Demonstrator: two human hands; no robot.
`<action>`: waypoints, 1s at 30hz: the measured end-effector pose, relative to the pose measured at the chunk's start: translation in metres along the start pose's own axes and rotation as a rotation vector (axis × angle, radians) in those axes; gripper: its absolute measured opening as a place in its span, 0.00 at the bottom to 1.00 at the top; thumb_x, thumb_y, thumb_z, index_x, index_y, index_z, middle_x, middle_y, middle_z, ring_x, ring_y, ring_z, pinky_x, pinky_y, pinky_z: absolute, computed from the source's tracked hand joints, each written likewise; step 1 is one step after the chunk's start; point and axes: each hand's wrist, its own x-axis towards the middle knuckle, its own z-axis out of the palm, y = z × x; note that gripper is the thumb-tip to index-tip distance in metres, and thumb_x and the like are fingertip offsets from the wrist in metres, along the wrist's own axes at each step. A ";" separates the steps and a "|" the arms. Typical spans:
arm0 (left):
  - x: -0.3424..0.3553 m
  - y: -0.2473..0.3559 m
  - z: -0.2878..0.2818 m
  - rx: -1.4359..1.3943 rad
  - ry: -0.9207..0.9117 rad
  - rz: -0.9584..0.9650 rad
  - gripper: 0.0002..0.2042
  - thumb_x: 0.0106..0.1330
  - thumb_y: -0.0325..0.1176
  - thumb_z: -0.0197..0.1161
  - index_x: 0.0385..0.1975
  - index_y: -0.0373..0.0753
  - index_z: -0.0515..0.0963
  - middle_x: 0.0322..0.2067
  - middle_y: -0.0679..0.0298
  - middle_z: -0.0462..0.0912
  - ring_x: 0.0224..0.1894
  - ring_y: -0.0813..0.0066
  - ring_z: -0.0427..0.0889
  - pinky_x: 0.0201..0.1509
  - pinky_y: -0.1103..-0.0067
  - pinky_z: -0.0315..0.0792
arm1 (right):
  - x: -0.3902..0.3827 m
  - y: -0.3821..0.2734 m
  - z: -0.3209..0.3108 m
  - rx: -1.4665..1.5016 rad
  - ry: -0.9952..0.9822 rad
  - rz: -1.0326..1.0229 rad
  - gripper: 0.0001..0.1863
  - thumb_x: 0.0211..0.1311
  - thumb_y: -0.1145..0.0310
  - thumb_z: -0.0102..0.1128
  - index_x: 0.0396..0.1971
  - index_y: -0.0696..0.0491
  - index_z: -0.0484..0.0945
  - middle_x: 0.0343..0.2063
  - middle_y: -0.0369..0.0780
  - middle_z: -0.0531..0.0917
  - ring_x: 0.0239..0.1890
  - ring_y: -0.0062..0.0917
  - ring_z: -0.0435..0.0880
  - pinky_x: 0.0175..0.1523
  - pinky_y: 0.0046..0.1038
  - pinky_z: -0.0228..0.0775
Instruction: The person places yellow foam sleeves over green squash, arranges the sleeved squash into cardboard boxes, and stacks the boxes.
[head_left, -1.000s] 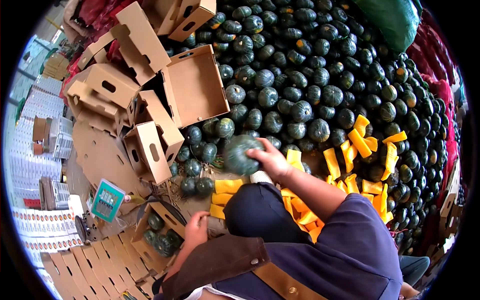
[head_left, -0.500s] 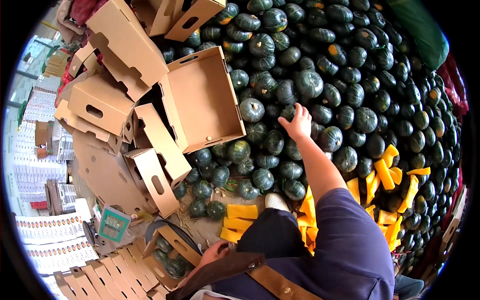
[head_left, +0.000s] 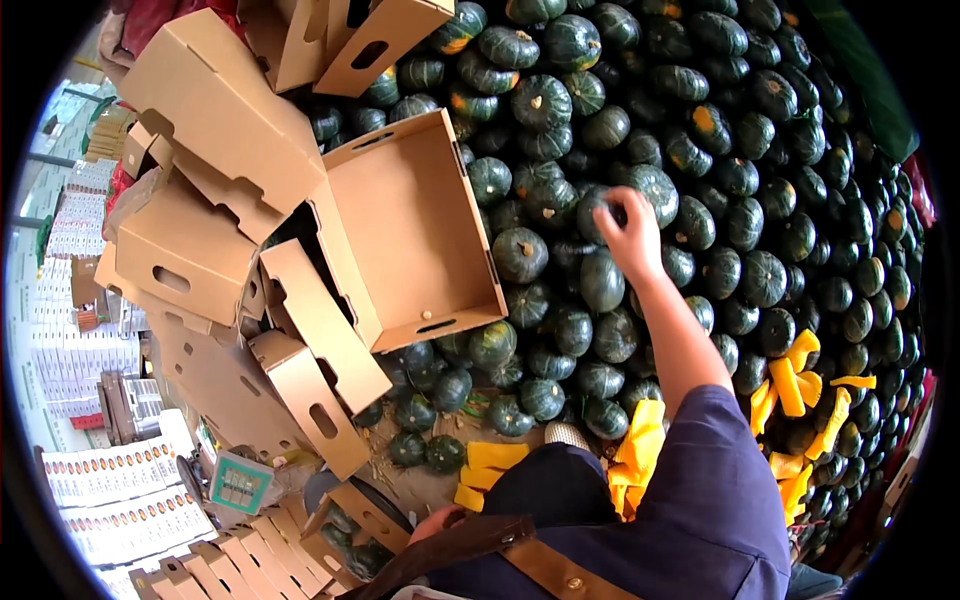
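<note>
My right hand point(head_left: 632, 232) reaches out over a large heap of dark green kabocha squashes. Its thumb and fingers are curled down on one kabocha squash point(head_left: 592, 214), which still rests among the others. A bigger, paler squash point(head_left: 652, 192) sits just to the right of that one. Low in the picture, my left hand point(head_left: 440, 522) is partly covered by a brown strap, and its fingers are mostly hidden. Beside it stands a cardboard box point(head_left: 372, 508) with several squashes inside.
An open, shallow cardboard tray point(head_left: 410, 230) lies tilted against the heap. Folded cartons point(head_left: 210, 110) pile up at left. Yellow sleeve-like strips point(head_left: 640, 450) lie around my leg and on the squashes. A green-framed display point(head_left: 240, 483) and stacked printed cartons point(head_left: 125, 480) stand lower left.
My right hand has moved slightly right; its spread fingers have curled down onto a squash. The view has shifted a little. My left hand has dropped lower, further behind the strap.
</note>
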 end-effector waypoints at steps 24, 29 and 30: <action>0.015 0.070 -0.038 -0.205 0.112 -0.097 0.19 0.65 0.36 0.53 0.55 0.40 0.64 0.47 0.59 0.74 0.49 0.72 0.73 0.52 0.77 0.67 | 0.193 0.007 0.038 0.647 0.161 0.448 0.47 0.38 0.52 0.71 0.56 0.53 0.55 0.47 0.47 0.69 0.46 0.34 0.73 0.40 0.33 0.72; 0.046 0.167 -0.046 -0.954 0.078 0.456 0.27 0.63 0.52 0.50 0.57 0.44 0.60 0.53 0.51 0.67 0.51 0.53 0.71 0.52 0.56 0.68 | 0.017 -0.070 0.029 0.828 -0.270 0.046 0.44 0.38 0.54 0.72 0.53 0.53 0.56 0.45 0.41 0.66 0.50 0.30 0.64 0.54 0.33 0.61; 0.046 0.183 -0.049 -1.028 -0.003 0.485 0.29 0.62 0.57 0.47 0.58 0.45 0.59 0.54 0.51 0.66 0.52 0.51 0.70 0.52 0.52 0.66 | -0.020 -0.093 0.020 0.764 -0.326 -0.137 0.44 0.37 0.51 0.72 0.53 0.53 0.58 0.47 0.43 0.66 0.53 0.34 0.64 0.56 0.35 0.58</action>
